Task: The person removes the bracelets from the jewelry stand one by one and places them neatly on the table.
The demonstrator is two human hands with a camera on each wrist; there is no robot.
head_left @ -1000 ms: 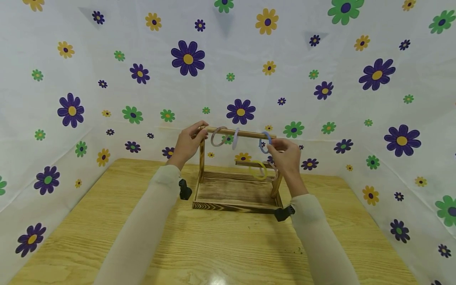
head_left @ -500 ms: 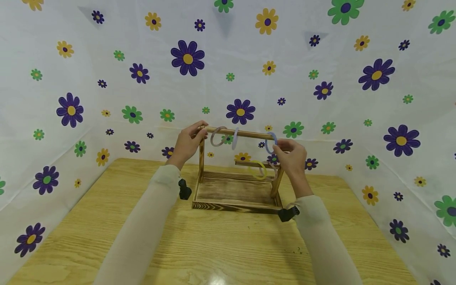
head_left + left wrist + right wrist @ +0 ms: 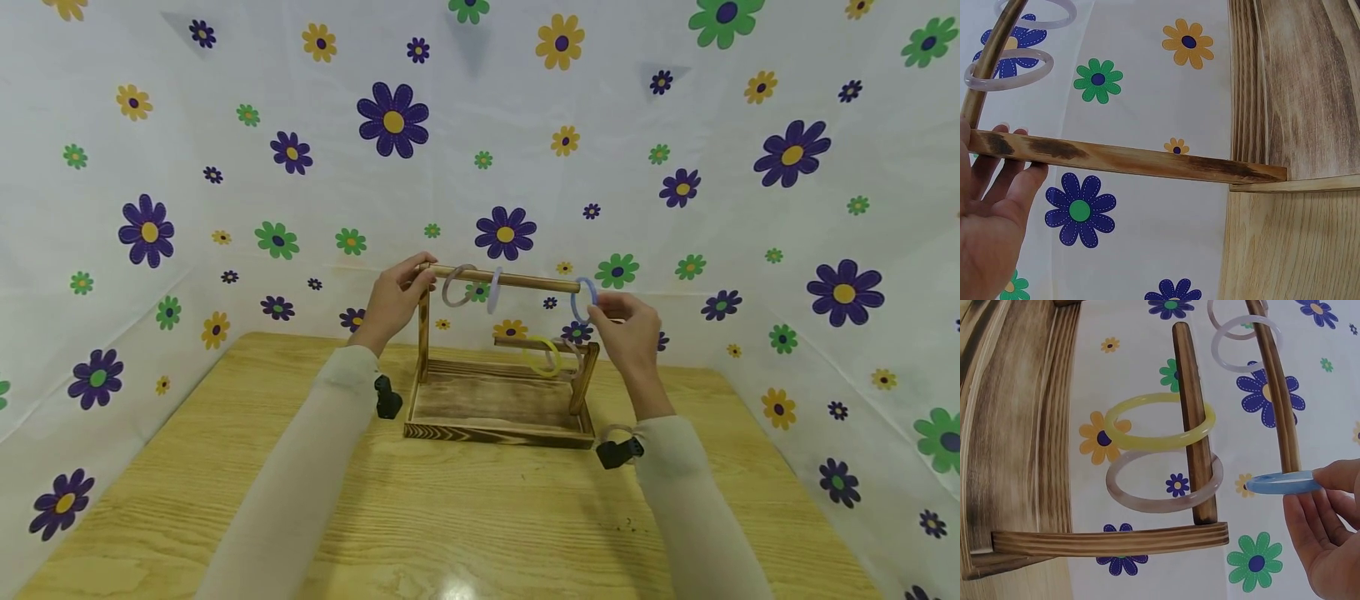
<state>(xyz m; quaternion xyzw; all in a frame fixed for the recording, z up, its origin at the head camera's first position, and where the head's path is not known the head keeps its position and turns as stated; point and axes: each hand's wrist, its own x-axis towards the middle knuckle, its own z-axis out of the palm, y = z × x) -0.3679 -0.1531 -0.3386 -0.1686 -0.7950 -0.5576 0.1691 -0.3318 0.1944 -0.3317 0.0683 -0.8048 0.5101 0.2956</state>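
Note:
My right hand (image 3: 630, 333) pinches a blue bangle (image 3: 1279, 484) between thumb and fingers at the free right end of the upper rod (image 3: 525, 282). The rod's tip overlaps the bangle in the right wrist view. At the other end, my left hand (image 3: 396, 302) grips the top corner of the wooden bangle stand (image 3: 480, 432), its fingers behind the post (image 3: 1129, 157). A brownish-grey bangle (image 3: 447, 287) and a lavender bangle (image 3: 494, 292) hang on the upper rod. From the lower rod (image 3: 1190, 381) hang a yellow bangle (image 3: 1147, 441) and a greyish-pink bangle (image 3: 1147, 503).
The stand's shallow base tray (image 3: 495, 400) rests on a wood-grain table (image 3: 465, 508). A white cloth (image 3: 300, 92) with printed flowers surrounds the table at the back and sides. Small dark specks (image 3: 628, 523) lie at the front right.
My right hand has slid the blue bangle rightward along the upper rod to its free end. The left hand stays on the stand's corner, and the other bangles keep their places.

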